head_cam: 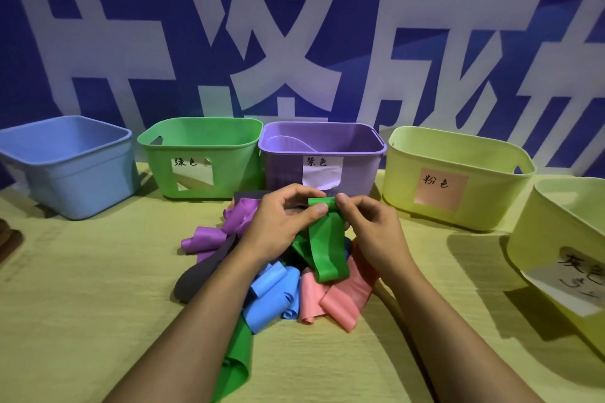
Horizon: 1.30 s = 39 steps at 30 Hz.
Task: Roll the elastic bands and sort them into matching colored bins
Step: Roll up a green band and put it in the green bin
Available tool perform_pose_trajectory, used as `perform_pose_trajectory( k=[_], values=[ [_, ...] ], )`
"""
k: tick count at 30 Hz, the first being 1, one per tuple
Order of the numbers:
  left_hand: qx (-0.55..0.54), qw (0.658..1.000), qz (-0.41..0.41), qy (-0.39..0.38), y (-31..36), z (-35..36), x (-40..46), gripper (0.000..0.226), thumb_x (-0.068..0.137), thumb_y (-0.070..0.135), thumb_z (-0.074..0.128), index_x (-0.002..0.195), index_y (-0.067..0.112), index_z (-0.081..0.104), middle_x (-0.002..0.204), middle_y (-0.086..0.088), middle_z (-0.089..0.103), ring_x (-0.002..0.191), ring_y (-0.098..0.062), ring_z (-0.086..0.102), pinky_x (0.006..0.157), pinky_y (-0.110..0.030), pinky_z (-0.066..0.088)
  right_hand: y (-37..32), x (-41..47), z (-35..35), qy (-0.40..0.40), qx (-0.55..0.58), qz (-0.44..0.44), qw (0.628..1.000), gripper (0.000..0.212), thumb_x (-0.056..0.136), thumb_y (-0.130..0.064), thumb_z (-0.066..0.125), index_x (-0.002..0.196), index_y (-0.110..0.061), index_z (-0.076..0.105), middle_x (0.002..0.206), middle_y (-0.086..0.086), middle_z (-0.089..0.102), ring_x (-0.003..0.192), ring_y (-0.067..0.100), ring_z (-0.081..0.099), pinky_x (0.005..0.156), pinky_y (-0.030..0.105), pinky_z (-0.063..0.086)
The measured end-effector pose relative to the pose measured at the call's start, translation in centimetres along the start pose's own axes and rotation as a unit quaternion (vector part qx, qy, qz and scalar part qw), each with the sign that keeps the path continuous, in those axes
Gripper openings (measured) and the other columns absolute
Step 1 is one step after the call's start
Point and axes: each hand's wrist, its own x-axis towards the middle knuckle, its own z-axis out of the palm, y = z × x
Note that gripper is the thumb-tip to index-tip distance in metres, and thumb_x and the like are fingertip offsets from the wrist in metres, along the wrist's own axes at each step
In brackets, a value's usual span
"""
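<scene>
I see the left hand (278, 216) and right hand (370, 222) each with grip pinched on the green band's (324, 239) top edge, above the band pile (278, 288) on the table (98, 304).

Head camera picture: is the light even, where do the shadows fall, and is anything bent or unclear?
Head view: dim, bluish light; dark shadows fall on the tablecloth left of the yellow bins. The wide lens curves the blue bin and the edges. The hands and the green band are sharp; the label on the far-right bin is blurred.
</scene>
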Motion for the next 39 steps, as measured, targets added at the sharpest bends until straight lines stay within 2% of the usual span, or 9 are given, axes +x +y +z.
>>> perform_pose_trajectory(
  k=[5,8,13,17,20,23,25,29,39],
  values=[
    [0.018,1.0,-0.009,0.01,0.3,0.1,-0.1,0.018,0.09,0.016,0.076,0.108,0.015,0.074,0.097,0.0,0.078,0.089,-0.007,0.071,0.073,-0.02,0.054,0.4,0.1,0.0,-0.004,0.0,-0.006,1.0,0.016,0.097,-0.016,0.068,0.094,-0.003,0.076,0.072,-0.009,0.073,0.069,0.001,0.064,0.067,0.018,0.052],
    [0.017,0.999,-0.037,0.029,0.1,0.2,0.1,0.023,0.087,0.039,0.073,0.1,0.021,0.076,0.089,-0.002,0.074,0.084,-0.015,0.066,0.073,-0.033,0.054,0.6,0.2,0.1,-0.009,0.0,-0.014,1.0,0.008,0.096,-0.011,0.069,0.096,-0.006,0.076,0.078,-0.008,0.076,0.072,0.0,0.065,0.069,0.018,0.052],
    [0.014,0.998,-0.052,0.04,-0.4,0.1,0.3,0.04,0.08,0.056,0.071,0.09,0.018,0.079,0.076,-0.01,0.061,0.072,-0.021,0.049,0.062,-0.03,0.043,0.8,0.2,0.1,-0.016,-0.007,-0.025,1.0,0.007,0.096,-0.01,0.07,0.097,-0.015,0.075,0.089,-0.001,0.078,0.082,0.007,0.069,0.076,0.023,0.055],
    [0.015,0.998,-0.045,0.044,-0.3,0.0,0.3,0.029,0.08,0.05,0.074,0.088,0.022,0.08,0.075,-0.008,0.069,0.071,-0.019,0.055,0.064,-0.031,0.044,0.9,0.2,0.2,-0.016,-0.005,-0.021,1.0,0.008,0.095,-0.01,0.071,0.099,-0.016,0.075,0.094,0.001,0.079,0.087,0.009,0.071,0.08,0.025,0.056],
    [0.016,0.999,-0.032,0.041,-0.4,0.0,0.3,0.01,0.09,0.03,0.073,0.092,0.021,0.078,0.081,-0.001,0.076,0.073,-0.011,0.064,0.065,-0.026,0.05,0.4,0.0,0.2,-0.005,0.016,-0.004,1.0,0.012,0.098,-0.014,0.067,0.101,-0.006,0.074,0.08,-0.009,0.076,0.076,-0.001,0.066,0.071,0.015,0.051],
    [0.02,0.999,-0.017,0.033,-0.5,0.1,0.4,0.005,0.093,0.02,0.072,0.096,0.021,0.077,0.085,-0.003,0.077,0.079,-0.012,0.066,0.07,-0.03,0.051,0.2,0.1,0.0,0.01,0.005,0.015,1.0,0.044,0.095,-0.044,0.061,0.09,-0.001,0.073,0.064,-0.011,0.064,0.061,-0.001,0.056,0.06,0.012,0.042],
    [0.016,1.0,-0.007,0.023,-0.5,0.1,0.3,0.008,0.093,0.014,0.072,0.1,0.016,0.076,0.082,-0.001,0.077,0.075,-0.007,0.065,0.068,-0.023,0.05,-0.1,0.0,0.0,0.013,-0.017,0.023,0.999,0.051,0.091,-0.053,0.057,0.083,-0.006,0.074,0.06,-0.009,0.062,0.058,0.0,0.054,0.058,0.013,0.041],
    [0.013,1.0,0.005,0.003,-0.7,0.2,0.3,0.017,0.092,0.001,0.07,0.11,-0.001,0.072,0.075,0.008,0.074,0.066,0.006,0.063,0.065,-0.009,0.047,-0.3,0.0,0.0,0.015,-0.018,0.029,0.999,0.039,0.097,-0.038,0.062,0.077,-0.006,0.074,0.055,-0.011,0.061,0.056,-0.002,0.053,0.056,0.011,0.041],
    [0.004,1.0,-0.014,0.014,-0.3,0.0,0.2,0.021,0.089,0.005,0.075,0.11,0.008,0.073,0.097,-0.005,0.078,0.087,-0.01,0.072,0.075,-0.02,0.055,0.2,0.1,0.0,0.008,0.006,0.009,1.0,0.012,0.096,-0.016,0.069,0.09,-0.008,0.077,0.073,-0.01,0.075,0.07,-0.001,0.066,0.068,0.015,0.051]
  ],
)
